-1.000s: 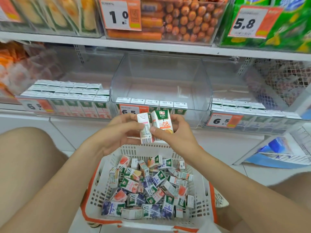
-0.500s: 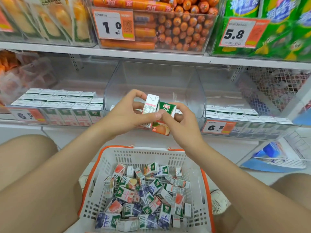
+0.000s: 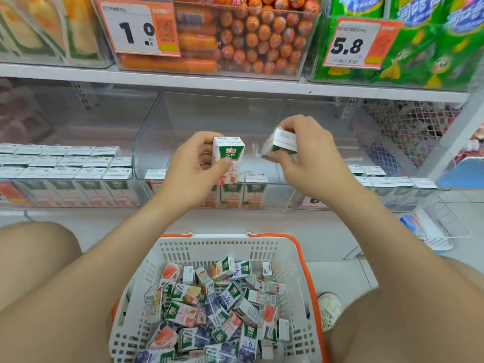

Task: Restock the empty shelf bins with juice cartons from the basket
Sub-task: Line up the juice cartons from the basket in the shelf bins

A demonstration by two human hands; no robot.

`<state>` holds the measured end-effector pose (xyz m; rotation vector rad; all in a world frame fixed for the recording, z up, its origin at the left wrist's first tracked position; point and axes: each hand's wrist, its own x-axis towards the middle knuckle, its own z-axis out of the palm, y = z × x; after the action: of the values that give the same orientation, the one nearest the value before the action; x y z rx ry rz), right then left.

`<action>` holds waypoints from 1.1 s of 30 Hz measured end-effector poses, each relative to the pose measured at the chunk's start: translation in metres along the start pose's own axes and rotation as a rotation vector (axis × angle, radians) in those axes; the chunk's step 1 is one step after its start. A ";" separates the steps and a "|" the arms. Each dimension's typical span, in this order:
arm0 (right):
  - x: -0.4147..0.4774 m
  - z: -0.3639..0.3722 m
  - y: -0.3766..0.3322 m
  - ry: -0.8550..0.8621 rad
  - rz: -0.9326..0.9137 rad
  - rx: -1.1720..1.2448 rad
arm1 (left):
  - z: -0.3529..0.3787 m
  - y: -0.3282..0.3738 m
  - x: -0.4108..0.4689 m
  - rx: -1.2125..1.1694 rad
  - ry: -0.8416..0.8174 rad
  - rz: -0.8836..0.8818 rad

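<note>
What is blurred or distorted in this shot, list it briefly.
Head view: the tilted carton in the right hand is motion-smeared. Head view: the upright carton in the left hand is sharp, 100% legible. Head view: the shelf upright leans, wide-lens distortion.

Left hand (image 3: 191, 169) and right hand (image 3: 311, 163) raised apart, fingers (image 3: 293, 124) curled, gripping.

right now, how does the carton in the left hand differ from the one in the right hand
The left-hand carton stands upright; the right-hand carton is tipped at an angle. The left-hand carton shows its green 100% front; the right-hand carton shows mostly white panels. The left one looks sharp, the right one blurred. Both are small white-and-green juice cartons.
</note>
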<state>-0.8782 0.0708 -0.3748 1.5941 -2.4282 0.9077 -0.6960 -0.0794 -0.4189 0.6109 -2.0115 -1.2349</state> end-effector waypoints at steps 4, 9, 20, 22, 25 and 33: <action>0.009 0.009 0.022 -0.112 -0.018 -0.346 | 0.001 -0.004 0.003 0.030 0.015 0.005; 0.011 0.024 0.019 -0.289 -0.186 -0.662 | -0.001 -0.004 0.004 0.065 -0.011 -0.016; 0.007 0.020 -0.001 -0.333 -0.158 -0.638 | -0.012 0.001 0.002 0.032 -0.065 -0.041; 0.005 0.022 -0.017 -0.219 -0.098 -0.211 | -0.018 0.006 0.002 0.001 -0.080 -0.042; 0.001 0.028 -0.054 -0.176 -0.012 0.438 | -0.038 0.016 -0.001 -0.050 -0.143 -0.063; 0.014 0.062 -0.119 -0.171 -0.061 0.732 | -0.128 0.026 -0.015 0.077 -0.212 -0.013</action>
<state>-0.7668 -0.0058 -0.3696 1.9968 -2.2517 1.8671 -0.5904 -0.1310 -0.3610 0.5496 -2.2429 -1.2801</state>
